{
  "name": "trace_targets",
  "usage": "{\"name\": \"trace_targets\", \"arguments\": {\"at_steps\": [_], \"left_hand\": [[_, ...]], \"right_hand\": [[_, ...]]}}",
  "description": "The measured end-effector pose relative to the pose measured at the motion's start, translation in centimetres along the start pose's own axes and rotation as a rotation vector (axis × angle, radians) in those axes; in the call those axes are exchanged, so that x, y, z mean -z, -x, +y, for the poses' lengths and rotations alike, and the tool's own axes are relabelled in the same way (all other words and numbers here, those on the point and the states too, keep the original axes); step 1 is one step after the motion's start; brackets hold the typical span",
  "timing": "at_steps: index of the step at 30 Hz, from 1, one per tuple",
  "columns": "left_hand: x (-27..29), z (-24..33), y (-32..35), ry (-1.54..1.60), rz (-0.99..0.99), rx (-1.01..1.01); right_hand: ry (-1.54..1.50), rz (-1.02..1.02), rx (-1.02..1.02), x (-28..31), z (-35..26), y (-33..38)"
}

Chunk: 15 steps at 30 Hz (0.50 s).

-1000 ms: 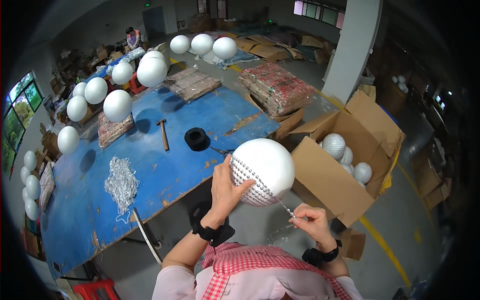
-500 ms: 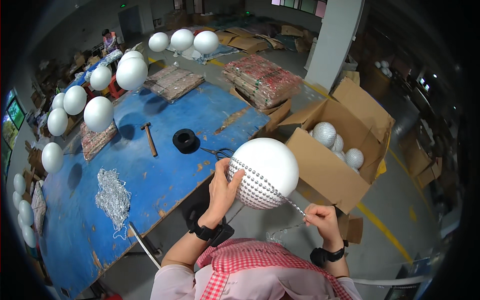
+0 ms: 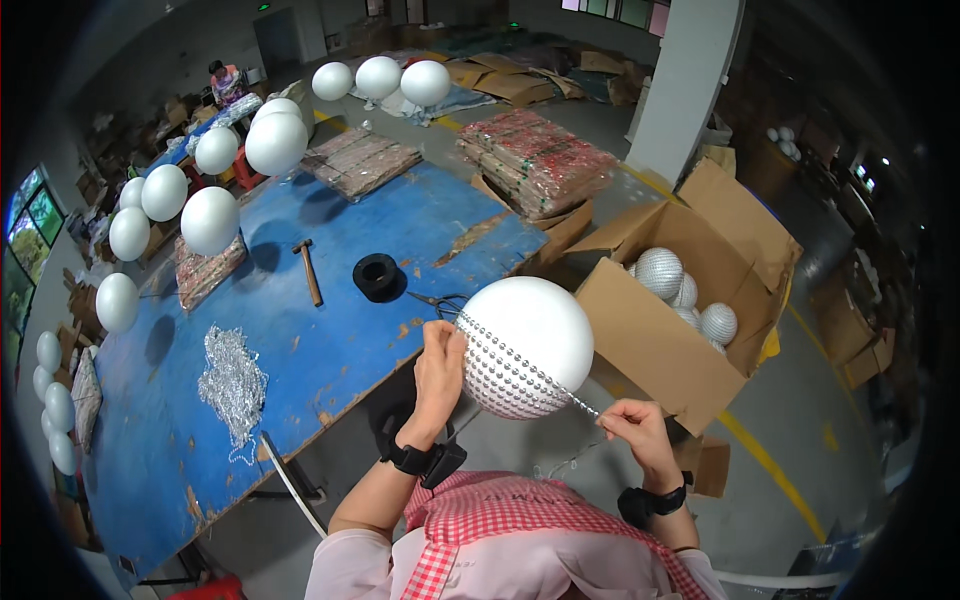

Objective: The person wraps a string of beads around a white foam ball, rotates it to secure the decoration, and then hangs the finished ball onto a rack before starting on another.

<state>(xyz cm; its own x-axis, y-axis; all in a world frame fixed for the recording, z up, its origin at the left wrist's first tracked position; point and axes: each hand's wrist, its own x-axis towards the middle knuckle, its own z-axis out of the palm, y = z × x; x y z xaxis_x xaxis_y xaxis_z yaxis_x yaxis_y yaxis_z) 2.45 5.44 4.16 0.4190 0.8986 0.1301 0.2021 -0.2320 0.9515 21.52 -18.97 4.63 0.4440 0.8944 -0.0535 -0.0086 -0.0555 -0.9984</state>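
A large white ball is in front of me, its lower part wrapped in rows of silver beads. My left hand grips the ball's left side, thumb and fingers at its edge. My right hand pinches a silver bead string that runs taut off the ball's lower right. A loose tail of the string hangs below that hand. Behind the ball, scissors lie at the table's edge.
The blue table carries a hammer, a black tape roll and a heap of silver bead strings. White balls stand along its far left. At right, an open carton holds beaded balls. A person is far back.
My left thumb has drawn back from the bead rows to the ball's left edge. My right hand still holds the string, slightly nearer the ball. The whole view has shifted a little.
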Motion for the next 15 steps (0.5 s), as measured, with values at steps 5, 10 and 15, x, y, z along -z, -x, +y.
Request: {"name": "trace_targets", "arguments": {"at_steps": [5, 10, 15], "left_hand": [[0.5, -2.7, 0.2, -0.125, -0.034, -0.219], [0.2, -2.6, 1.2, -0.171, -0.095, -0.118], [-1.4, -1.2, 2.6, 0.001, 0.135, -0.097]], "right_hand": [[-0.014, -0.001, -0.025, 0.0, 0.5, -0.9], [0.084, -0.061, -0.020, 0.9, 1.6, -1.4], [0.120, -0.101, -0.031, 1.9, 1.5, -1.3]]}}
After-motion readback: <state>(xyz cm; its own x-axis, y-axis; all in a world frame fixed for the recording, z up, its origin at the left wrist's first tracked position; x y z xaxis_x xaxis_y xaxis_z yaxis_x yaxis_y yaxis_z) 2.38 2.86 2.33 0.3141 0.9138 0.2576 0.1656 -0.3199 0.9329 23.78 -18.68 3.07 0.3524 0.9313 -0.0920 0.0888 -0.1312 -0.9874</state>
